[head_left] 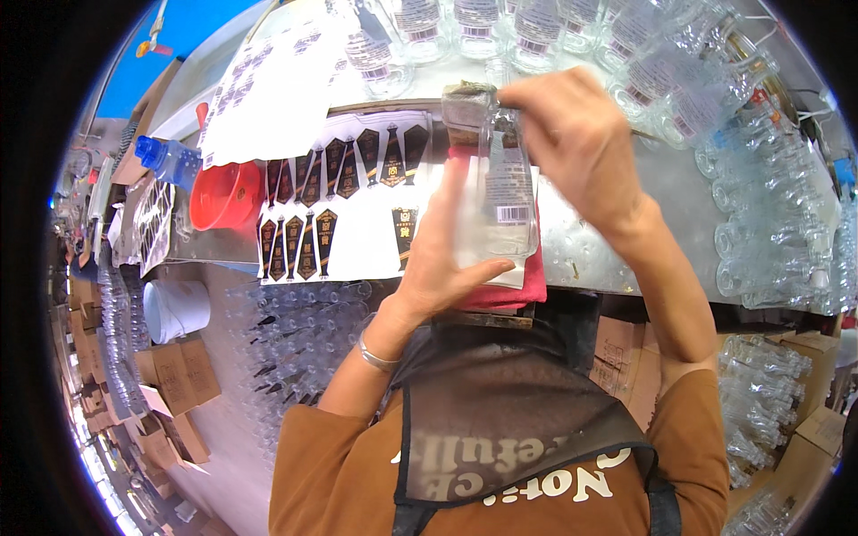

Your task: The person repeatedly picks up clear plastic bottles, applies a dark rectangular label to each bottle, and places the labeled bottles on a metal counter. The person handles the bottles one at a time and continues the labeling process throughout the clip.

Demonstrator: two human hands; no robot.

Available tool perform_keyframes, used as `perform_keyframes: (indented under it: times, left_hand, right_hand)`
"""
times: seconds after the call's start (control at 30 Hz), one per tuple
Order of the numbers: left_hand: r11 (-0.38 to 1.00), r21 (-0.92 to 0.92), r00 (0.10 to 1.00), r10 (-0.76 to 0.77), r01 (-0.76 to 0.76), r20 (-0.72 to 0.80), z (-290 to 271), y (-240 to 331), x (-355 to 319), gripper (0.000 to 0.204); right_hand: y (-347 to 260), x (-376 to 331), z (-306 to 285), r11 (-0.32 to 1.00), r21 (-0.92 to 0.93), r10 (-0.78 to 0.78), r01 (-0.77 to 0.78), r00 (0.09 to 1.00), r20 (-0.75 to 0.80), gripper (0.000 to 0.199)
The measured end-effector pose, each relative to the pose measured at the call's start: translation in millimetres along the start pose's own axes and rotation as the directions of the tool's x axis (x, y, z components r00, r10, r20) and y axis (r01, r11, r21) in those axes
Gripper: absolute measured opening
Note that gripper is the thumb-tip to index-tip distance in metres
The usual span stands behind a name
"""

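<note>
At the metal surface (590, 255), the right hand (581, 143) grips a bottle (511, 192) by its neck, left hand (436, 259) open alongside; positioning, apparently, calling for steadiness.

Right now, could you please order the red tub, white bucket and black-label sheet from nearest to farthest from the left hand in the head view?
From the left hand:
1. Black-label sheet, just left.
2. Red tub, farther left.
3. White bucket, far lower left.

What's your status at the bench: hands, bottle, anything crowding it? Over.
Right hand at neck of clear glass bottle; grip unclear. Left hand open alongside, blurred. Labelled glass bottles beyond; red cloth close by.
</note>
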State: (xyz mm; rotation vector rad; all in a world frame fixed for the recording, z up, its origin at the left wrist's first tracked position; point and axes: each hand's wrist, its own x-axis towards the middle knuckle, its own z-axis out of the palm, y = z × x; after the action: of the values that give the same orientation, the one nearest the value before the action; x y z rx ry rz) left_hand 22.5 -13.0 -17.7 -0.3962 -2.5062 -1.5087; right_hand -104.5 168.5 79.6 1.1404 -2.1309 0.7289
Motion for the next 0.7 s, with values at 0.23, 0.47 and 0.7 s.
perform_keyframes:
  times: [0.23,0.47,0.7]
  left_hand:
    - [0.996,0.092,0.994,0.03,-0.021,-0.104,10,0,-6,0.137]
    - [0.998,0.06,0.997,0.028,-0.024,-0.071,8,0,-6,0.131]
    - [0.991,-0.11,0.995,-0.079,0.072,-0.058,6,-3,-7,0.118]
  right_hand:
    - [-23,-15,16,0.976,0.196,0.014,-0.097,0.922,0.387,0.014]
    - [-39,-34,-4,0.924,0.378,-0.063,-0.059,0.951,0.303,0.011]
    - [-22,-60,-15,0.867,0.477,0.033,-0.143,0.972,0.231,0.024]
